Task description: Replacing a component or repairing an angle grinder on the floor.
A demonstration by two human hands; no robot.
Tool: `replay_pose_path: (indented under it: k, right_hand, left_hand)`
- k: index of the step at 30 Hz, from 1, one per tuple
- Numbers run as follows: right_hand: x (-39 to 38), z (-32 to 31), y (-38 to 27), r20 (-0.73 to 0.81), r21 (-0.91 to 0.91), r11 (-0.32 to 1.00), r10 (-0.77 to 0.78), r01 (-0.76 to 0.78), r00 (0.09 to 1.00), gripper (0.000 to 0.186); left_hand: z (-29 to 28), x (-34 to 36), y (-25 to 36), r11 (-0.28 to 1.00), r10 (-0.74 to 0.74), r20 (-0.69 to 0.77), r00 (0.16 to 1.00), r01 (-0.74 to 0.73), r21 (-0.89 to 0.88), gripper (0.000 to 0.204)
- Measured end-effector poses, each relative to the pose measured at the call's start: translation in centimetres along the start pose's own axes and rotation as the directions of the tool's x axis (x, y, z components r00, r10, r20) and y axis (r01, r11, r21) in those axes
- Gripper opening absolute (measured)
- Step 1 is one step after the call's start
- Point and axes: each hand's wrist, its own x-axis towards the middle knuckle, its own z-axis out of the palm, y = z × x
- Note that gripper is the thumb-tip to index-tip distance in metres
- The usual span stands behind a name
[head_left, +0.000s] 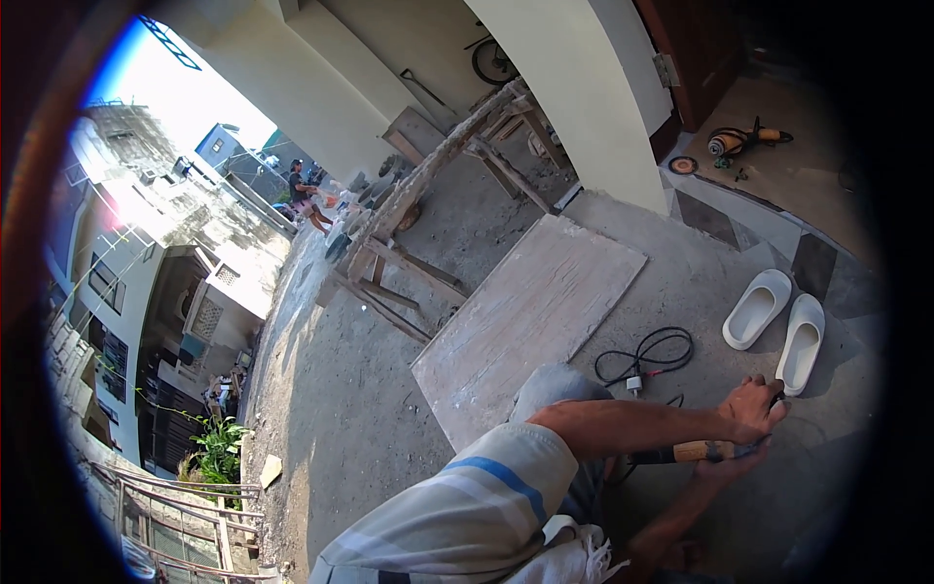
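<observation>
Both hands are meeting low over the concrete floor — left hand curling shut on something dark, right hand gripping a wooden-handled tool just under the left fingers; tip hidden, possibly a chisel — work looking barely begun, no mark showing

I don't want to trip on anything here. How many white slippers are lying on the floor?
2. One white slipper lies on the concrete floor, right of the coiled black cable; the second slipper lies beside it, just above the left hand. None look hidden.
</observation>
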Motion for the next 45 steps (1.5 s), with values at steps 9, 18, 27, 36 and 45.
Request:
replay_pose_path:
  k: [9,18,27,36,45]
  right_hand:
    - [-0.3,0.4,-4.8,-0.018,0.130,0.983,0.133,-0.129,0.991,0.078]
    - [-0.9,3.0,-12.9,-0.148,0.356,0.934,0.100,-0.041,0.984,0.070]
    - [2.5,12.1,-23.3,0.427,0.193,0.819,-0.566,0.540,0.705,0.088]
    - [4.1,17.4,-23.3,0.695,-0.246,0.892,-0.111,0.380,0.710,0.065]
    - [12.2,16.1,-28.4,0.832,-0.418,0.417,-0.182,0.807,0.525,0.039]
  left_hand:
    - [-5.6,0.3,0.0,0.970,-0.241,0.518,0.821,0.179,0.166,0.097]
    - [-5.9,-5.0,-2.8,0.951,0.041,0.656,0.754,0.172,-0.256,0.059]
    - [-15.3,-1.5,4.8,0.884,0.292,0.178,0.940,-0.194,-0.425,0.053]
    - [-26.3,-1.5,9.1,0.218,0.297,-0.678,0.672,-0.739,-0.638,0.056]
    - [-37.2,-9.8,1.1,0.048,0.034,-0.825,0.564,-0.825,-0.562,0.044]
